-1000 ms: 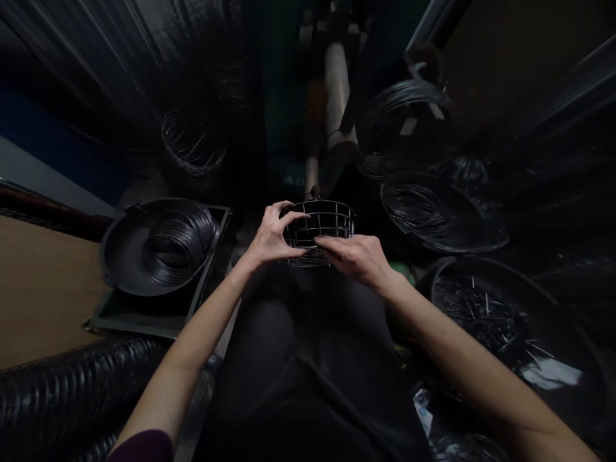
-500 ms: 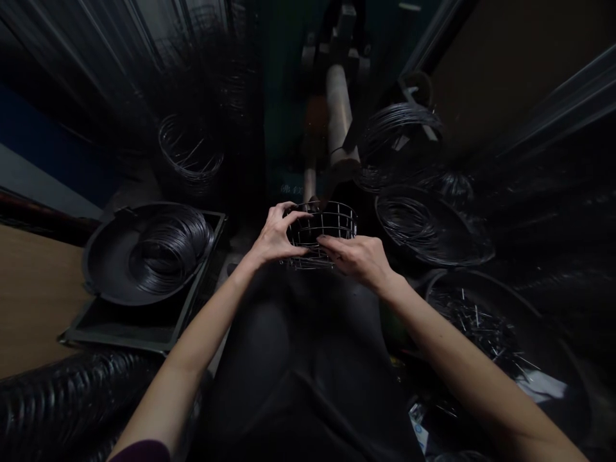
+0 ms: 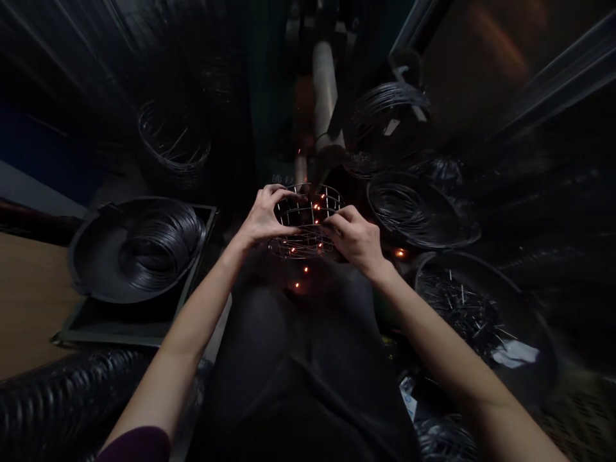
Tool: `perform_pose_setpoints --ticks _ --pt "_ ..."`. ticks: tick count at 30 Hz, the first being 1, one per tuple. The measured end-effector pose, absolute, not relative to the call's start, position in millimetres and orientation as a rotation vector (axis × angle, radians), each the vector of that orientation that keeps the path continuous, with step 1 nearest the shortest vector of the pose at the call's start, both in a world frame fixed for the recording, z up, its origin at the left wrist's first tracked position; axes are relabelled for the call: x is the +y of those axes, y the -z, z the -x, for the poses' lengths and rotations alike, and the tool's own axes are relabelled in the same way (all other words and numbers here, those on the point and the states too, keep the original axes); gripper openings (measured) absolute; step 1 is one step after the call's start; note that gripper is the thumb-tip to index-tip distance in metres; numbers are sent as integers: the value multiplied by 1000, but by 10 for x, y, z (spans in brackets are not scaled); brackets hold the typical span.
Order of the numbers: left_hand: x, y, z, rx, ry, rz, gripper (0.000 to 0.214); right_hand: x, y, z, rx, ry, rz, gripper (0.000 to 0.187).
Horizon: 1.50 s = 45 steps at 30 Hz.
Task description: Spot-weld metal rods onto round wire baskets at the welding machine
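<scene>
A round wire basket (image 3: 308,215) sits in front of me at the tip of a welding machine's electrode (image 3: 301,168). My left hand (image 3: 265,215) grips its left side, thumb and fingers spread around the wire rings. On the right, my right hand (image 3: 355,237) pinches the basket's near right edge with thumb and forefinger. Whether a loose wire is also in that pinch I cannot make out. Orange sparks (image 3: 316,206) glow in and below the basket, some over my dark apron (image 3: 298,359).
To my left, a black pan (image 3: 96,269) holds wire rings (image 3: 161,244). On the right are a pan of wire rings (image 3: 399,208) and a pan of short wire pieces (image 3: 462,308). A thick machine arm (image 3: 326,90) hangs above the basket. More wire rings (image 3: 173,144) stand at back left.
Sparks have appeared around the basket. My right hand has shifted from across the basket's front to its right edge. The whole view has moved slightly.
</scene>
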<state>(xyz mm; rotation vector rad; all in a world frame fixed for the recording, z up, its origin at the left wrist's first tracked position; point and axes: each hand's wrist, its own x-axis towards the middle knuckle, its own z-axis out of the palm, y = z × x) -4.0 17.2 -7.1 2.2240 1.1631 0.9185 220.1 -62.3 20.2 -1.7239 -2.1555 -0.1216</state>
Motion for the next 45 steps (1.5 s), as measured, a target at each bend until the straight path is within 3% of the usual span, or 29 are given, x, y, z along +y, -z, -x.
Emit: perform_pose_setpoints --ticks 17,22,26,29,34,39,43,45 --pt "735 -49 9 1166 -893 -2172 74 -56 -264 -2189 -1961 -50 1716 19" --pt "648 365 283 1042 -1023 -2006 109 -681 -360 -2433 -1795 -158 1659 42" --pt "546 846 462 1001 -980 -1777 126 -1468 -105 -2661 -1889 -497 1785 51" --pt "511 995 419 1035 -1078 -1605 124 -1885 295 -2787 -1993 -857 1803 43" --pt "316 833 404 1092 -1228 -1626 114 -2084 616 -2934 -1805 -1077 1715 28" --pt "-117 442 485 1098 -1206 -1963 95 -1725 32 -2595 -1450 -1130 1649 49" --pt "-321 151 341 1099 -1085 -2273 78 -1187 -419 -2169 -1675 -1196 1554 34" --pt "-353 74 252 1138 -997 -2347 73 -969 -480 -2026 -1840 -1060 1582 28"
